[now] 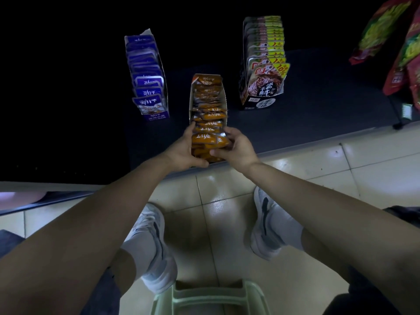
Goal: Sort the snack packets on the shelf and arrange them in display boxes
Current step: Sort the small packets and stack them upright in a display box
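On the shelf point(318, 98) at 12 o'clock, gripping the front orange packets point(204, 138) at the near end of the orange box point(225, 98), with the left hand point(184, 153) curled round them from 9 o'clock and the right hand point(236, 148) from 3 o'clock. Beyond, at 10 o'clock a blue box point(156, 115), at 2 o'clock a black box point(259, 103).

Glossy cream floor tiles point(375, 160) with dark grout lines show pale patches of glare. Two white sneakers with grey side stripes stand on them, the left sneaker point(154, 246) and the right sneaker point(269, 226) well apart, each with a white sock above it. A pale green plastic stool point(211, 296) sits at the bottom edge. Large red-and-yellow bags point(386, 30) hang at the upper right, their print blurred.
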A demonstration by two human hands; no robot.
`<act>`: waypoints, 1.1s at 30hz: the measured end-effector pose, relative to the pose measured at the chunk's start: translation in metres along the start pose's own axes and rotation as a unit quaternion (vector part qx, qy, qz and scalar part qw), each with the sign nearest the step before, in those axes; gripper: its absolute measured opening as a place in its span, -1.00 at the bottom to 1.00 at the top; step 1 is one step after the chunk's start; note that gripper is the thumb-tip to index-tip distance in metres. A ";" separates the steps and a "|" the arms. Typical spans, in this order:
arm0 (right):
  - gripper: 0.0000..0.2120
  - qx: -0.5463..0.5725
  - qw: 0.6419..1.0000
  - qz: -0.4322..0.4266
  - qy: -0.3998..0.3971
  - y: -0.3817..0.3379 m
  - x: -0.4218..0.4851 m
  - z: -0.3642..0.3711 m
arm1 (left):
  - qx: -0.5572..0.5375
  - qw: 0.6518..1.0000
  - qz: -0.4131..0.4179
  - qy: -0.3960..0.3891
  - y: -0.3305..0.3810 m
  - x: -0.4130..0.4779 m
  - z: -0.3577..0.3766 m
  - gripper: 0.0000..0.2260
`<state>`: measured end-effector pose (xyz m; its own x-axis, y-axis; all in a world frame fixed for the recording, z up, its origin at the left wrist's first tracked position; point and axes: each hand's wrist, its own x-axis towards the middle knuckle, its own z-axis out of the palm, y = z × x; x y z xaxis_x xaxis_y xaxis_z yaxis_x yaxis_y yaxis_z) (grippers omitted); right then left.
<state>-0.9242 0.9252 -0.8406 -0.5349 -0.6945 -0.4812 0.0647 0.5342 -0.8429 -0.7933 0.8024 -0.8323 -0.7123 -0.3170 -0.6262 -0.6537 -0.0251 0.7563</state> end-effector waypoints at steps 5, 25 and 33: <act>-0.33 -0.009 0.999 -0.002 0.047 -0.005 0.005 0.002 | 0.114 0.988 0.034 0.094 0.000 -0.001 0.008 0.14; -0.74 0.177 0.956 0.219 -0.084 0.010 0.025 -0.009 | 0.380 0.881 0.228 0.168 0.019 0.018 -0.007 -0.32; -0.49 0.291 0.926 0.241 -0.006 0.001 0.025 -0.004 | 0.335 0.908 0.191 0.164 0.020 0.022 -0.018 -0.06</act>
<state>-0.9409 0.9106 -0.8528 -0.3167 -0.4504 -0.8347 0.7376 0.4364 -0.5153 -0.8176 0.7779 -0.8275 -0.8770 -0.4495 -0.1696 -0.4622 0.6933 0.5529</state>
